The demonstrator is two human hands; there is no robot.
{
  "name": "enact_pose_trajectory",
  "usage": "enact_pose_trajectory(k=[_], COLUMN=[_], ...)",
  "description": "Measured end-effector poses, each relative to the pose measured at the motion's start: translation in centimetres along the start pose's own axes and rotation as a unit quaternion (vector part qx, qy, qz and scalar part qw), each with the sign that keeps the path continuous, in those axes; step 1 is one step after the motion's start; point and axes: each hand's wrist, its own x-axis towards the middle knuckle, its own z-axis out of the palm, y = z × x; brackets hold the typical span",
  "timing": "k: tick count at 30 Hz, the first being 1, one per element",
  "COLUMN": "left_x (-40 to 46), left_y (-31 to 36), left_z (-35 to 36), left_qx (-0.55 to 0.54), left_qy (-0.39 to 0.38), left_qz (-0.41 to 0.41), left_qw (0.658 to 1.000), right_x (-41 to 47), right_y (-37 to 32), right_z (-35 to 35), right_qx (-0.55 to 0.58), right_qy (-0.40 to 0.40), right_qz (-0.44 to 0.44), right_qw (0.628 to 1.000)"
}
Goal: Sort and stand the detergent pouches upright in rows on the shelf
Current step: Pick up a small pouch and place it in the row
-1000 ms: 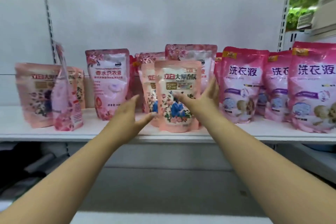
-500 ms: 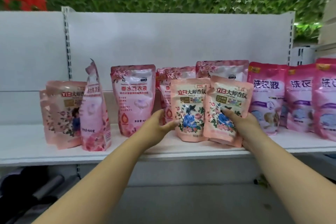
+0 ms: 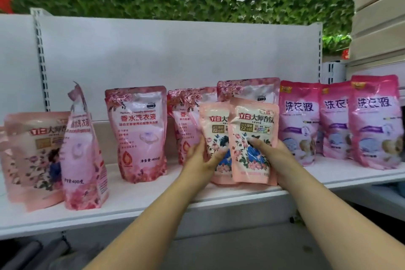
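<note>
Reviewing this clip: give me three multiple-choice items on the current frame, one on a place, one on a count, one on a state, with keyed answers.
1. Where do the magenta pouches stand on the shelf?
A. left end
B. right end
C. centre front

2. How many peach floral pouches are held in the hands?
A. one
B. two
C. four

3. What state is the sideways-turned pouch in?
A. lying flat
B. held in a hand
C. standing edge-on to the camera

Answers:
1 B: they line the right end, past the right hand.
2 B: the left hand holds the rear peach pouch, while the right grips the front peach pouch.
3 C: it stands by itself on the left, its narrow side showing.
</note>
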Motion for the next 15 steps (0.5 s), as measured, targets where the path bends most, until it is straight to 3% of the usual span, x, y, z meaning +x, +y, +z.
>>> enact_pose_trajectory(k=[5, 10, 15], left_x=[-0.5, 0.0, 0.1], left_y=[0.1, 1.0, 2.3], left_z=[0.4, 0.8, 2.0], left_qx=[0.090, 0.036, 0.028], left_qy=[-0.028, -0.080, -0.064], left_qz=[0.024, 0.053, 0.078], left_qw=[0.995, 0.995, 0.995], right_x=[0.1, -0.2, -0.2], right_y=[0.1, 0.1, 0.1], right_z=[-0.3, -0.1, -0.4], right_qx=[0.005, 0.018, 0.049], right_qy=[0.003, 0.038, 0.080], right_qz=[-0.020, -0.060, -0.082], right_qw=[1.000, 0.997, 0.992])
